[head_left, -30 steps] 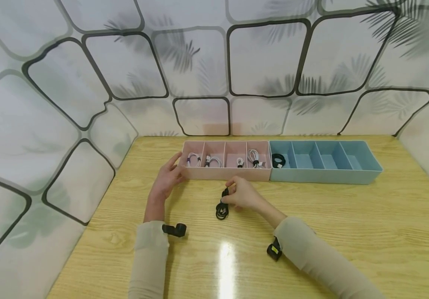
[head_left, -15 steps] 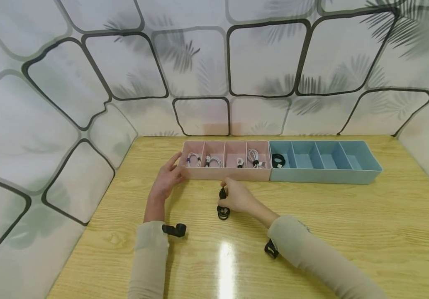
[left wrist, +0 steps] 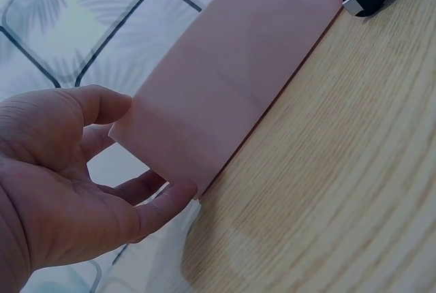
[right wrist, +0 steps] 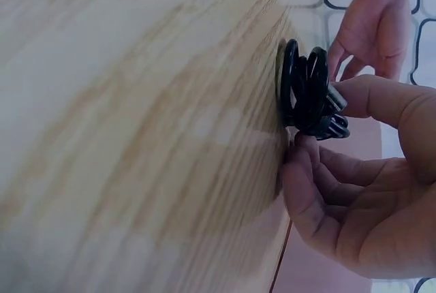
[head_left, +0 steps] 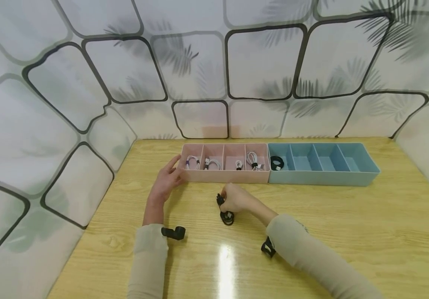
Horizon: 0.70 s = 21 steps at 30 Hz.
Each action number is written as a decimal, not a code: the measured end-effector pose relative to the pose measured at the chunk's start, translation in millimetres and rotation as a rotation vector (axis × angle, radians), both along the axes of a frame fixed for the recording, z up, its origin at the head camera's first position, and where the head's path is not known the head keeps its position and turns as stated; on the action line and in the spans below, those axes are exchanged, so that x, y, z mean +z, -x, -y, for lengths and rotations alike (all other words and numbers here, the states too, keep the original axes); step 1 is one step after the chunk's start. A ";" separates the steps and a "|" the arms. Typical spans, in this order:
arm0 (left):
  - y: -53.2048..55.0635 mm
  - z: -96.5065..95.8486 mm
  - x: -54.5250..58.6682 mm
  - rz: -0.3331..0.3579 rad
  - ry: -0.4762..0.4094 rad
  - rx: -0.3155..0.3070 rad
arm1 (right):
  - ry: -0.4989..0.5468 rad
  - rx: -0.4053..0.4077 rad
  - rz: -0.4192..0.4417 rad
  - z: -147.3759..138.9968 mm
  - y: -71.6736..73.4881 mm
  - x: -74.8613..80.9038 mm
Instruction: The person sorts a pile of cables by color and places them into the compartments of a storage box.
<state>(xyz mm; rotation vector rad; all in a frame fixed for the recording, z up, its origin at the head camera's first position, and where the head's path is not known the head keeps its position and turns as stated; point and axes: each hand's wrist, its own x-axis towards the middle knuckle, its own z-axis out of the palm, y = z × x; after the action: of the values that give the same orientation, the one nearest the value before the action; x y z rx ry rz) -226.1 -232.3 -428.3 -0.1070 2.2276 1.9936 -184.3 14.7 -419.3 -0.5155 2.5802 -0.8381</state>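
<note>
A coiled black USB cable (head_left: 227,218), bound into a bundle, lies on the wooden table in front of the pink box. My right hand (head_left: 237,198) pinches its middle between thumb and fingers; in the right wrist view the cable's metal plug (right wrist: 336,99) shows by a fingertip. At the left end of the pink divided box (head_left: 225,176), my left hand (head_left: 165,180) holds the corner. The left wrist view shows fingertips on the upper and lower edges of that box's end. White tied cables (head_left: 193,162) lie in the pink compartments.
A blue divided box (head_left: 322,178) stands against the pink one's right end. Its leftmost compartment holds a black coiled cable (head_left: 277,163). Behind both boxes rises a patterned wall covering (head_left: 263,62). Wrist cameras (head_left: 268,248) are strapped to both sleeves.
My right hand has shifted slightly left and nearer, turning the black cable so its looped end now points to the right. The left hand stays at the pink box; the head view has tilted slightly.
</note>
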 end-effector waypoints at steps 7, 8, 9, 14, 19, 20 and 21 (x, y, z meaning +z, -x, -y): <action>-0.2 0.1 -1.4 -0.010 0.005 -0.001 | 0.102 0.032 0.062 -3.9 -3.0 1.0; 0.2 0.2 -1.9 -0.011 0.006 0.002 | 0.119 0.036 0.065 -4.6 -3.7 1.8; 0.6 0.4 -2.3 -0.012 0.007 0.000 | 0.137 0.042 0.076 -5.5 -4.3 2.4; 1.1 1.1 -3.7 -0.018 0.006 0.001 | 0.215 0.061 0.176 -12.1 -5.7 4.3; -0.4 1.2 -2.9 -0.015 -0.004 -0.002 | 0.256 0.063 0.217 -24.5 -5.1 4.7; -0.5 1.3 -2.8 -0.014 -0.004 -0.002 | 0.265 0.060 0.223 -27.5 -4.9 5.0; -0.5 1.2 -2.5 -0.016 0.000 -0.003 | 0.274 0.057 0.228 -30.6 -4.7 5.4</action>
<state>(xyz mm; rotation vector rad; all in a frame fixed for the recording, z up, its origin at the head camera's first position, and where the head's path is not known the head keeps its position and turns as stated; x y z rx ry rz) -225.6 -233.5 -430.8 -0.0884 2.2354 2.0003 -179.5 45.2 -413.9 -0.5338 2.2468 -1.1670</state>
